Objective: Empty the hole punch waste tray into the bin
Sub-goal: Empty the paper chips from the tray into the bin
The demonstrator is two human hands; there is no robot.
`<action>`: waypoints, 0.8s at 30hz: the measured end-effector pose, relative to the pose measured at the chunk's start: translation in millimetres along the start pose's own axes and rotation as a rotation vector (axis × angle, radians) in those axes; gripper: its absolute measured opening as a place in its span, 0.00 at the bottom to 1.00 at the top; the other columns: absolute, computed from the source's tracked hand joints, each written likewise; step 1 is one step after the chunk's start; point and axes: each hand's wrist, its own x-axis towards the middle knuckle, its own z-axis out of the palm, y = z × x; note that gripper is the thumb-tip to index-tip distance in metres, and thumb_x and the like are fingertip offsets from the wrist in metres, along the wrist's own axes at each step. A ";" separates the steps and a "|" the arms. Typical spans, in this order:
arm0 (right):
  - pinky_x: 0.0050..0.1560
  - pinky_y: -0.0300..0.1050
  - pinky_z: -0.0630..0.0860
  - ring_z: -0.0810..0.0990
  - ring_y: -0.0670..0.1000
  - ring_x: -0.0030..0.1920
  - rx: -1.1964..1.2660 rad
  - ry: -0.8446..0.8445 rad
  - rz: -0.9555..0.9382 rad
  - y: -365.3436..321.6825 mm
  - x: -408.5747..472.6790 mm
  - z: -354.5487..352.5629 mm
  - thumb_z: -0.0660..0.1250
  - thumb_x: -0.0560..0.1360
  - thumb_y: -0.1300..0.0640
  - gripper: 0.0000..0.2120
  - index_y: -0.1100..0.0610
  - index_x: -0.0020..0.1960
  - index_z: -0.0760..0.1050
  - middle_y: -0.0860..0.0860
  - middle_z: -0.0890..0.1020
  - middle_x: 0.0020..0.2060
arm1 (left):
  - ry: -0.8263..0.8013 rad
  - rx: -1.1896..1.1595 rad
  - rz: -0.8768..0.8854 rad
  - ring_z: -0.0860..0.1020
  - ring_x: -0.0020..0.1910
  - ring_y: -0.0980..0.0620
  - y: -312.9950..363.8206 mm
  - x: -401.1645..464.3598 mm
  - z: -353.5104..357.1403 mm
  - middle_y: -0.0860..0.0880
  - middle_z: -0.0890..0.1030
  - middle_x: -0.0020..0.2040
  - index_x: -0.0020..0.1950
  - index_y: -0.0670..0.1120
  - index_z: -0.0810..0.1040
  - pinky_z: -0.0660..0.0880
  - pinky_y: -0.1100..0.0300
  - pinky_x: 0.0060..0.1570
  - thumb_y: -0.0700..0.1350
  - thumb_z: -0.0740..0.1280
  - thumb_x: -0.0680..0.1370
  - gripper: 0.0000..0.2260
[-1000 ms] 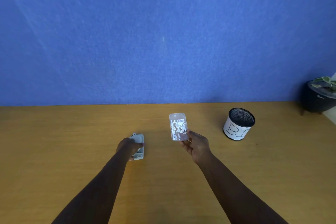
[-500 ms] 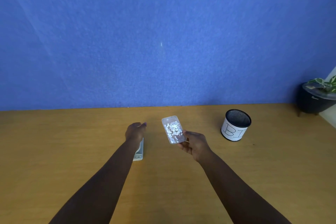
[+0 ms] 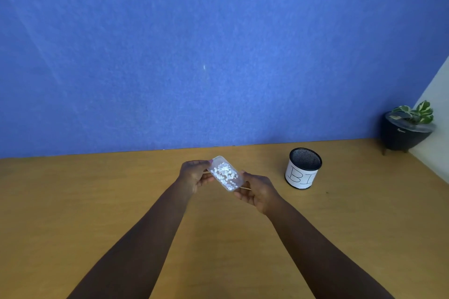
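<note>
The clear plastic waste tray (image 3: 226, 174), full of white paper dots, is held above the wooden table between both hands. My left hand (image 3: 194, 175) grips its far left end with the fingertips. My right hand (image 3: 257, 192) holds its near right end. The tray lies slanted, open side up. The bin (image 3: 303, 168), a black mesh cup with a white paper label, stands upright on the table to the right of my right hand, apart from it. The hole punch body is hidden, out of sight behind my left hand and arm.
A dark pot with a green plant (image 3: 408, 128) stands in the far right corner. A blue wall (image 3: 194, 56) runs along the back edge of the table (image 3: 73, 201).
My left hand let go of the hole punch body and moved right to take the tray's far end. The tray has swung more slantwise. The view has shifted right.
</note>
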 end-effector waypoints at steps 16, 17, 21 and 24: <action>0.21 0.33 0.77 0.79 0.47 0.27 0.162 0.250 -0.138 -35.8 15.0 -67.0 0.66 0.74 0.66 0.12 0.69 0.56 0.74 0.57 0.80 0.37 | -0.147 0.013 0.022 0.79 0.35 0.51 -6.0 10.3 65.9 0.47 0.79 0.38 0.53 0.39 0.78 0.78 0.60 0.35 0.45 0.62 0.80 0.10; 0.21 0.33 0.76 0.79 0.45 0.23 0.166 0.279 -0.151 -39.5 17.5 -74.0 0.66 0.74 0.66 0.11 0.69 0.56 0.75 0.57 0.79 0.36 | -0.170 0.061 0.022 0.78 0.36 0.52 -6.3 11.6 70.8 0.48 0.79 0.39 0.58 0.38 0.77 0.76 0.60 0.37 0.43 0.62 0.80 0.11; 0.21 0.34 0.77 0.78 0.48 0.23 0.197 0.396 -0.186 -54.6 27.9 -104.2 0.65 0.73 0.68 0.09 0.69 0.53 0.76 0.58 0.79 0.36 | -0.252 0.360 0.114 0.79 0.43 0.51 -8.2 13.5 96.9 0.46 0.82 0.48 0.65 0.39 0.76 0.72 0.61 0.38 0.39 0.64 0.78 0.16; 0.21 0.33 0.76 0.78 0.48 0.25 0.134 0.464 -0.216 -62.5 34.4 -129.1 0.62 0.75 0.67 0.14 0.72 0.59 0.73 0.55 0.76 0.32 | -0.307 0.674 0.266 0.76 0.62 0.50 -11.2 15.9 119.5 0.45 0.76 0.67 0.71 0.44 0.72 0.74 0.61 0.49 0.39 0.63 0.78 0.20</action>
